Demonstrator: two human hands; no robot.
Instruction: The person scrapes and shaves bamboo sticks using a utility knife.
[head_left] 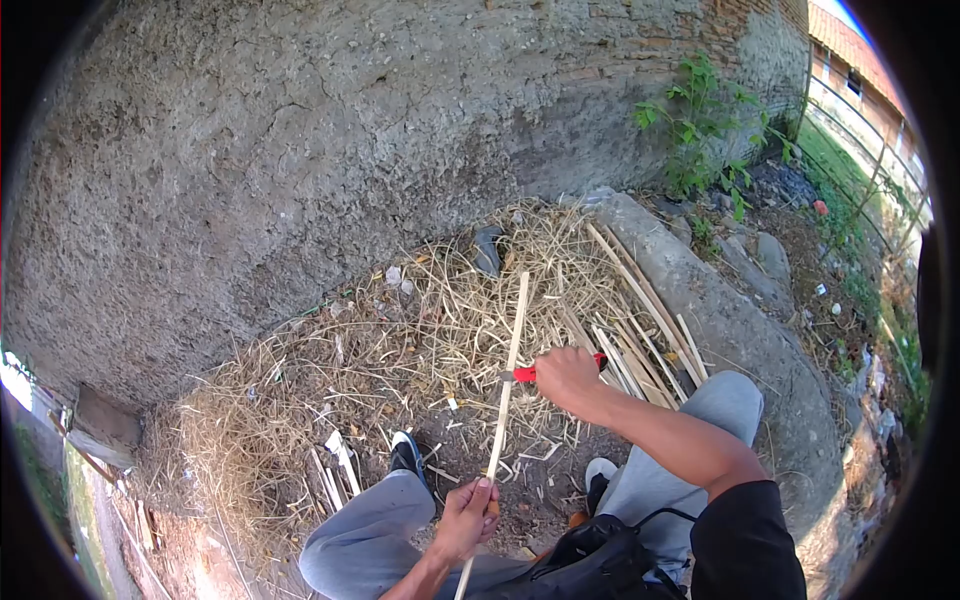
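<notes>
A long, pale bamboo strip [515, 338] runs from my lap up past my knees, tilted slightly to the right. My left hand [466, 516] is closed around its lower part, with something orange showing by the fingers. In my right hand [567, 379] is a red-handled knife [524, 375], gripped in a fist. Its short grey blade lies against the strip about midway up, on the strip's right side. Most of the knife's handle is hidden by my fingers.
Several cut strips [640, 350] lie on the right beside a stone ledge [720, 290]. Curly shavings [500, 260] cover the ground below a rough wall [300, 130]. A smaller bundle of strips [333, 478] lies left of my shoe [408, 455]. A green plant [700, 125] grows by the wall.
</notes>
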